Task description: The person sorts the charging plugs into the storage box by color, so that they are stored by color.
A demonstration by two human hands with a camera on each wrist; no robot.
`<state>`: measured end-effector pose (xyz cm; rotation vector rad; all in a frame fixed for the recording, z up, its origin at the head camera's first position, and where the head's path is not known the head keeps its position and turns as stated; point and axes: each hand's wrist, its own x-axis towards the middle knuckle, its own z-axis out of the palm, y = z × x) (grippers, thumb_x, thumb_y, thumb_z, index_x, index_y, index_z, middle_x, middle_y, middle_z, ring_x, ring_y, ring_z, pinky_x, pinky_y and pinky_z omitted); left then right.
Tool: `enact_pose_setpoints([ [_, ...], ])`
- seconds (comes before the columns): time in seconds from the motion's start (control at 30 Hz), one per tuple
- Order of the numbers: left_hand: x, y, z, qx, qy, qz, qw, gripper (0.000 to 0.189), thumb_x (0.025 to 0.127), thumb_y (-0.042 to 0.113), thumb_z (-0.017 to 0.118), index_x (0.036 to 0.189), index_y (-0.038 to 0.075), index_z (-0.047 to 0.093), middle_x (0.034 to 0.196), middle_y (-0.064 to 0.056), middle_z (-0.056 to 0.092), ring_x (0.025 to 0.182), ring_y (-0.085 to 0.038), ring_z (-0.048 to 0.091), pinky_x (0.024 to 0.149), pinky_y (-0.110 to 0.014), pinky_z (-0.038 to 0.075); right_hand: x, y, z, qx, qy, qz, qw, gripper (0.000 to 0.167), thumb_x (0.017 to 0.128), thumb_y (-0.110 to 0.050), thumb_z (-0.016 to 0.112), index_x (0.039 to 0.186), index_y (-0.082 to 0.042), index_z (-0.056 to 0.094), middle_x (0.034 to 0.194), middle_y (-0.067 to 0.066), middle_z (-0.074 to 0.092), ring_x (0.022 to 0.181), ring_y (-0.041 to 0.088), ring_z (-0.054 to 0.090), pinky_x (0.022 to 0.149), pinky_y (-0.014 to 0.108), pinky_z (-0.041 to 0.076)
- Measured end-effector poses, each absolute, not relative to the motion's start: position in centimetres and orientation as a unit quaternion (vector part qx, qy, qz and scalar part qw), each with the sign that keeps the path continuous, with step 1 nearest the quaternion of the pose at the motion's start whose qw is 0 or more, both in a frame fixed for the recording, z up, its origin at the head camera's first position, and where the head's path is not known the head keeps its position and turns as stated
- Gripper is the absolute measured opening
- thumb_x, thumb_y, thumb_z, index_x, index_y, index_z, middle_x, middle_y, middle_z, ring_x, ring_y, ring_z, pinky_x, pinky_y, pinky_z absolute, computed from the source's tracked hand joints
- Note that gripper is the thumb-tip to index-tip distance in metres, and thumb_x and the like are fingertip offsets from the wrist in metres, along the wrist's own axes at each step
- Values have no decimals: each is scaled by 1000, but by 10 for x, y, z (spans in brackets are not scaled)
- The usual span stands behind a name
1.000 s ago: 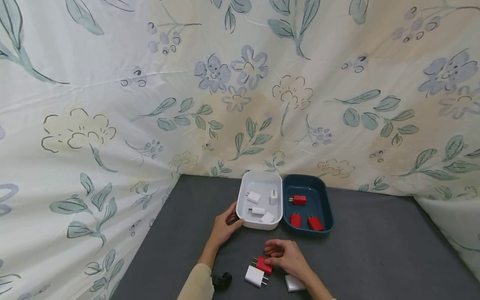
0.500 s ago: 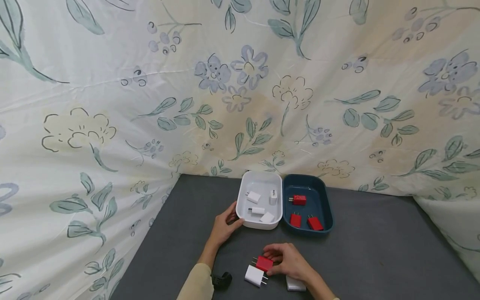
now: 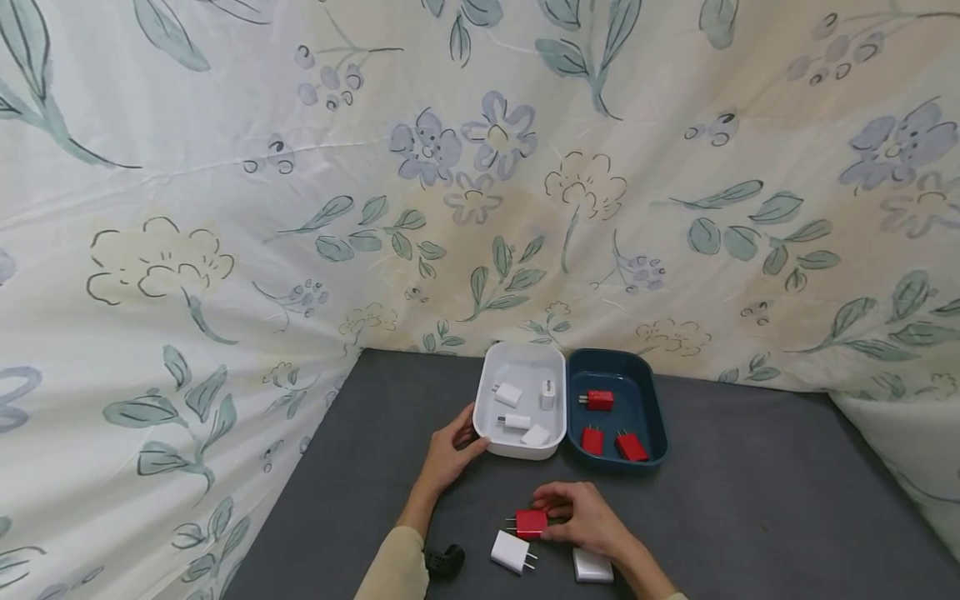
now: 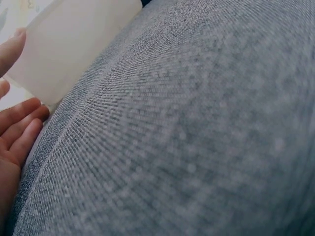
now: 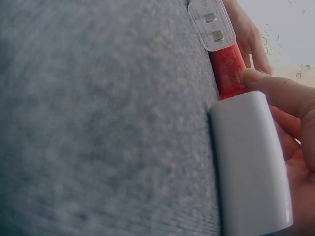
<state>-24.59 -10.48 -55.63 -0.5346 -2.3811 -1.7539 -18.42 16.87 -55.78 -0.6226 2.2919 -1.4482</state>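
In the head view my right hand (image 3: 581,515) pinches a red plug-in charger (image 3: 531,523) lying on the dark cloth, its prongs pointing left. The right wrist view shows the thumb against the red charger's (image 5: 229,71) side. Just in front of it lies a white charger (image 3: 511,551), prongs to the right. A second white charger (image 3: 593,566) sits below my right wrist. My left hand (image 3: 447,454) touches the near left corner of a white bin (image 3: 520,451), its fingers extended along the side in the left wrist view.
Several white chargers lie in the white bin. Close against its right side stands a dark blue bin (image 3: 662,425) holding 3 red chargers (image 3: 632,446). A black object (image 3: 446,563) lies beside my left sleeve. Floral fabric (image 3: 480,208) hangs behind and to the left.
My right hand has closed its thumb and fingers on the red charger, which has turned level and moved slightly away from the white one. My left hand stays at the white bin.
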Motion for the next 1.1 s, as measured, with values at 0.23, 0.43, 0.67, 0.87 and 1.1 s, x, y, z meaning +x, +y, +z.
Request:
enact_pose_setpoints([
  [0.23,-247,-106,-557,-178,-789,-584,67,71,88,18,73,147,0,39,136,-25,56,122,-38,58,101,-53,49,-184,168,-556,-214,815,-508,181,54,66,-6,88,115,-2,66,108,11,72,93,18,69,81,31,60],
  [0.43,-248,-107,-558,-186,-786,-585,71,70,88,17,73,147,-2,39,135,-27,56,121,-41,58,99,-54,49,-182,168,-558,-198,812,-523,169,48,69,-6,87,112,-3,67,107,11,72,91,16,70,79,28,60],
  [0.67,-247,-107,-558,-185,-786,-586,68,69,88,15,72,147,-2,39,136,-28,55,122,-43,57,100,-56,47,-180,170,-562,-179,805,-544,154,46,70,-7,86,112,-2,67,106,12,72,90,13,69,79,25,60],
  [0.87,-247,-105,-555,-185,-785,-587,70,69,88,16,72,147,-1,39,135,-29,55,122,-43,57,100,-56,47,-180,170,-560,-176,801,-553,147,45,71,-6,85,112,1,67,107,15,72,91,17,70,79,26,60],
  [1.1,-247,-107,-558,-193,-784,-586,72,69,89,14,72,147,-3,38,134,-30,55,122,-44,57,99,-56,48,-178,170,-559,-171,793,-568,137,46,72,-6,84,113,4,65,109,18,71,94,18,71,81,27,60],
])
